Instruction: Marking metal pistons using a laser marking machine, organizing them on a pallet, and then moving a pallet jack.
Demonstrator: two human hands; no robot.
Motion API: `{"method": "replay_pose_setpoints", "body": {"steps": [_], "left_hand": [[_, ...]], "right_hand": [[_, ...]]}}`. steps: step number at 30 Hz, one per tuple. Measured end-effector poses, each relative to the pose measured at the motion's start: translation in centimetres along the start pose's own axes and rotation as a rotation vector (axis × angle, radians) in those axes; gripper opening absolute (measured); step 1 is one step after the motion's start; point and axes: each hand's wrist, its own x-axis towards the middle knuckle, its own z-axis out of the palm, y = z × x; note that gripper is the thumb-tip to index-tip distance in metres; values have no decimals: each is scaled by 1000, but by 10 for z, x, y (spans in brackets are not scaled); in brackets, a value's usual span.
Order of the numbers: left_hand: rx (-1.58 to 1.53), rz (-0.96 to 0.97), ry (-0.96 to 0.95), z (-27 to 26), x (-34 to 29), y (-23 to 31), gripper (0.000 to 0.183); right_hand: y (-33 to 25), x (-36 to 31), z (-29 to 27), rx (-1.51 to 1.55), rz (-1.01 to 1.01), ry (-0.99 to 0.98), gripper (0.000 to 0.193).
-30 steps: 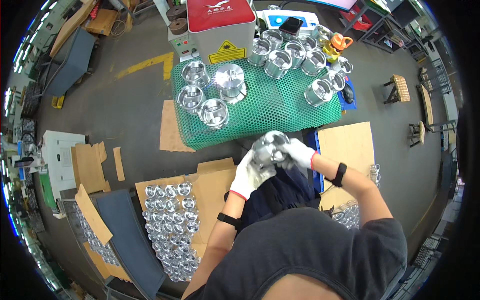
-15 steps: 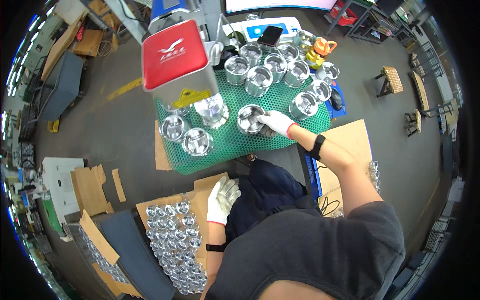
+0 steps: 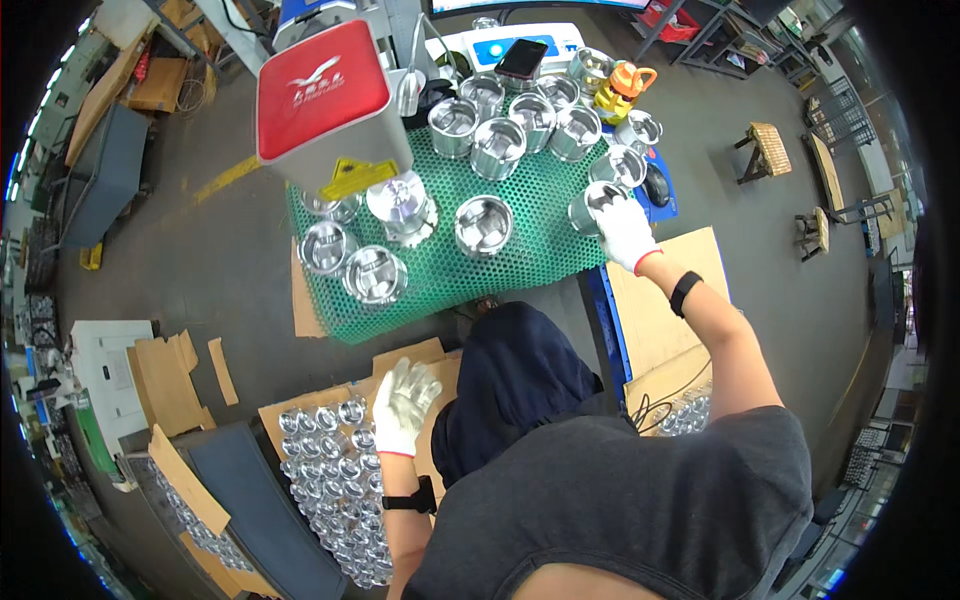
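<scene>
My right hand, in a white glove with a red cuff, has its fingers over the rim of a silver metal piston at the right side of the green mesh mat. The fingertips are partly hidden against it. Another piston stands alone near the mat's middle, its hollow side up. My left hand, gloved too, hangs empty with its fingers apart, beside the cardboard sheet with rows of pistons. Two pistons stand at the mat's front left, and a bright one sits beneath the red-topped machine.
Several more pistons crowd the mat's back. Behind them are a white-and-blue device, a black phone and an orange-yellow bottle. A computer mouse lies at the right. Cardboard covers a blue-edged surface beside my right arm.
My right hand has left the middle piston and moved right to a piston at the mat's right edge. My left hand has shifted slightly left, still empty. The whole view has shifted a little.
</scene>
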Motion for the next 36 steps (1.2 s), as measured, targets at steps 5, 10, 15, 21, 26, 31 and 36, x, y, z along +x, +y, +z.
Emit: {"method": "replay_pose_setpoints", "body": {"steps": [5,10,15,21,26,31,36], "left_hand": [[-106,103,172,-90,-52,-25,50],[-81,65,191,-70,-56,-42,55],[-165,167,-243,32,-58,8,57],[-539,490,-509,81,-81,27,41],[44,539,-163,137,-92,44,34],[408,82,-190,185,-26,18,39],[1756,746,27,226,30,76,54]], "right_hand": [[-81,-56,16,181,277,192,24],[-200,-59,-46,781,39,-551,36],[-261,-25,-115,1939,-199,-962,42],[-260,17,-127,1723,-274,-886,46],[-209,34,-125,1610,-330,-816,92],[-174,35,-116,1822,-144,-604,114],[-107,2,-54,2277,1006,-456,43]]}}
